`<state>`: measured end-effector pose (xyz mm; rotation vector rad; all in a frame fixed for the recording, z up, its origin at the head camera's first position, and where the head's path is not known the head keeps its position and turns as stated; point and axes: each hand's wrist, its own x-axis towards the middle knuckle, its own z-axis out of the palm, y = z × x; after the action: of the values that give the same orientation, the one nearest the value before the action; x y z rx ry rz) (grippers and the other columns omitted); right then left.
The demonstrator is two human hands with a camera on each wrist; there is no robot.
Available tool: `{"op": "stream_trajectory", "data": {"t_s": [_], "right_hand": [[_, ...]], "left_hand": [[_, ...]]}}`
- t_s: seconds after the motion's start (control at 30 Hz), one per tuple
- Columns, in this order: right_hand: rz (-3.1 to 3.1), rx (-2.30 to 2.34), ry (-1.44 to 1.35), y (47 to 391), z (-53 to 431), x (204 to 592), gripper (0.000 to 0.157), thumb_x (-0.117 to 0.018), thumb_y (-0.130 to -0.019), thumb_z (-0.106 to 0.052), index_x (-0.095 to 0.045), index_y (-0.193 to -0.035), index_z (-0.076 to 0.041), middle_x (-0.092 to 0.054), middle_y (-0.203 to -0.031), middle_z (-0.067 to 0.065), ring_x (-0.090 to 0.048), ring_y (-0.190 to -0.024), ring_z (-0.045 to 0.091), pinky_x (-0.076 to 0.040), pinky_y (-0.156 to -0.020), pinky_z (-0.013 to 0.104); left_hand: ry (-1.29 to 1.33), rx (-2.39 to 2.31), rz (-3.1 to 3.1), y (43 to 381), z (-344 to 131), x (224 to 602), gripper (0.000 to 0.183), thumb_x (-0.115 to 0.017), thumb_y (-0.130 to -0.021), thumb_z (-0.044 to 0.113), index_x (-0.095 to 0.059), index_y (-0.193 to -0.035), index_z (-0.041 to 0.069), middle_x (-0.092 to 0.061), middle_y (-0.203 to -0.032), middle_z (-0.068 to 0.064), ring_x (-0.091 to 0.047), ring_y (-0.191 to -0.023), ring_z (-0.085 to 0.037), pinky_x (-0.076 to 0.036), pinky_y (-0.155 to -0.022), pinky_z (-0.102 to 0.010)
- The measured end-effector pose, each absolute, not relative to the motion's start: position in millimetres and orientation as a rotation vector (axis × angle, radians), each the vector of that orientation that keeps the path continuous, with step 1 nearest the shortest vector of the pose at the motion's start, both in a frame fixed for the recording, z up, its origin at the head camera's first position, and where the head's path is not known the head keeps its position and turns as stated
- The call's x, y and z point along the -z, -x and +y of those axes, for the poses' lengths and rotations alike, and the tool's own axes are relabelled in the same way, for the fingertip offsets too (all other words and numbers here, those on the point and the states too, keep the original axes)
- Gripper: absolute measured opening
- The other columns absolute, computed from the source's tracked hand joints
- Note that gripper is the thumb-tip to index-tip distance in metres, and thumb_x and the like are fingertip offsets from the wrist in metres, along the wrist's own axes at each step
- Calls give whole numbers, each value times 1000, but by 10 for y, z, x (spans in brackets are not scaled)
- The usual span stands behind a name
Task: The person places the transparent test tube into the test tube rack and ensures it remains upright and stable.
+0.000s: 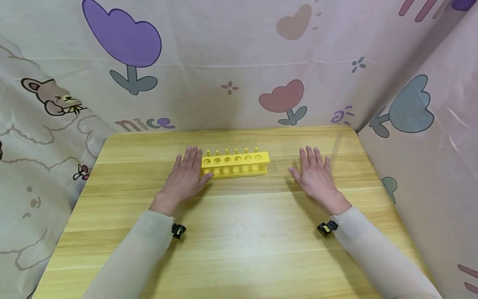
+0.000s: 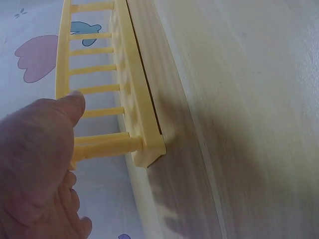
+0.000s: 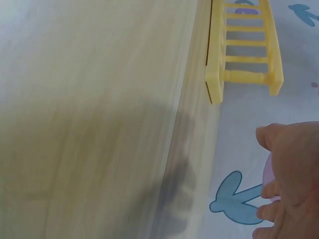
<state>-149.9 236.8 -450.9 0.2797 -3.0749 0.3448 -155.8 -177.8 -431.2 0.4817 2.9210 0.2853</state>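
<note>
A yellow test tube rack (image 1: 236,162) stands on the wooden table, with a row of round holes in its upper shelf and a row of pegs along its back. My left hand (image 1: 184,177) is at the rack's left end, fingers straight and pointing away, thumb by the front. In the left wrist view, that thumb overlaps the rack's upper shelf; whether it touches is hard to tell. Well to the right of the rack, my right hand (image 1: 315,177) is held with fingers straight and slightly spread, holding nothing. The right wrist view shows it apart from the rack (image 3: 215,59).
The wooden table (image 1: 246,232) ends at a patterned cloth (image 1: 201,95) hanging behind it. More cloth hangs along the left and right sides. A small black device (image 1: 178,231) sits on the left wrist, and another (image 1: 327,228) on the right wrist.
</note>
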Motion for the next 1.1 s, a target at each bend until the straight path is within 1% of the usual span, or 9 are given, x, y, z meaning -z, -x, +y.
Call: {"op": "stream_trajectory", "data": {"t_s": [0.2, 0.33, 0.4, 0.5, 0.57, 0.7, 0.8, 0.93, 1.1], "right_hand": [[-3037, -352, -205, 1630, 2492, 4520, 81, -55, -108, -44, -26, -161, 11, -29, -165, 37, -25, -153, 57, -14, -122, 81], [-3034, -339, -131, 1740, 2625, 4460, 76, -59, -107, -38, -34, -154, 17, -39, -155, 42, -37, -143, 60, -25, -122, 75], [-3051, -334, -73, 1805, 2717, 4423, 71, -58, -106, -35, -40, -146, 21, -45, -145, 45, -44, -132, 61, -35, -116, 73], [-3081, -328, 41, 1923, 2895, 4378, 63, -54, -107, -35, -48, -130, 23, -51, -127, 45, -47, -115, 59, -44, -101, 71], [-3101, -341, 129, 2015, 3025, 4368, 61, -51, -107, -36, -49, -123, 23, -52, -118, 43, -47, -109, 57, -44, -94, 70], [-3161, -329, 254, 2181, 3255, 4397, 61, -46, -109, -37, -50, -119, 23, -53, -115, 42, -47, -113, 59, -41, -102, 70], [-3228, -315, 319, 2251, 3366, 4436, 58, -43, -108, -37, -61, -103, 17, -56, -119, 43, -50, -117, 59, -39, -107, 68], [-3299, -352, 395, 2282, 3436, 4471, 58, -41, -108, -38, -69, -73, -1, -60, -123, 41, -53, -117, 58, -40, -105, 67], [-3314, -478, 523, 2295, 3467, 4508, 61, -41, -109, -44, -69, -69, -8, -59, -127, 40, -51, -116, 58, -44, -102, 69]], "left_hand": [[-477, -289, 2918, 1561, -1775, 4309, 87, -38, -112, 53, -2, -167, -3, 9, -176, -20, 8, -164, -38, 3, -132, -60], [-475, -295, 2921, 1558, -1780, 4305, 84, -35, -113, 53, -3, -167, -3, 8, -176, -21, 8, -164, -38, 3, -132, -60], [-473, -295, 2919, 1556, -1783, 4306, 84, -34, -113, 53, -2, -167, -3, 9, -176, -21, 8, -164, -38, 3, -132, -60], [-477, -300, 2917, 1553, -1784, 4312, 85, -35, -113, 53, -1, -167, -3, 9, -176, -21, 9, -164, -38, 3, -132, -60], [-476, -298, 2912, 1553, -1784, 4318, 86, -35, -113, 54, 0, -167, -2, 10, -176, -20, 10, -164, -37, 4, -133, -59], [-473, -300, 2906, 1551, -1783, 4319, 86, -35, -113, 54, 1, -167, -2, 10, -176, -21, 11, -163, -36, 4, -132, -59], [-466, -306, 2905, 1551, -1780, 4320, 86, -36, -113, 54, 2, -167, -1, 8, -176, -21, 11, -163, -36, 4, -132, -58], [-463, -307, 2906, 1555, -1770, 4323, 86, -36, -113, 54, 2, -168, -1, 8, -176, -21, 11, -163, -35, 4, -133, -58], [-459, -306, 2907, 1550, -1767, 4327, 88, -36, -112, 55, 3, -168, 0, 9, -176, -20, 11, -163, -35, 4, -133, -58]]}}
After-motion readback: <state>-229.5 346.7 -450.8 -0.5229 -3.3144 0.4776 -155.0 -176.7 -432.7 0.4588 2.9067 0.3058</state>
